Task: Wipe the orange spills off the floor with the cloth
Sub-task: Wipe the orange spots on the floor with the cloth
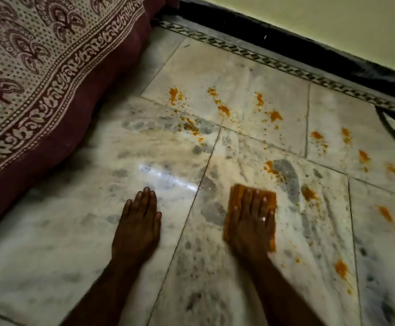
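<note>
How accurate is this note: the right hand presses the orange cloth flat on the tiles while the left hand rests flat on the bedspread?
One detail is wrong. In the head view the left hand rests flat on the floor tiles, clear of the bedspread. The right hand does press the orange cloth flat on the tiles.

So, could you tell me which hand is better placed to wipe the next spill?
The right hand: it lies flat on the cloth, and the nearest spill sits just ahead to its right. The left hand rests on bare floor, without the cloth, farther from the spills.
</note>
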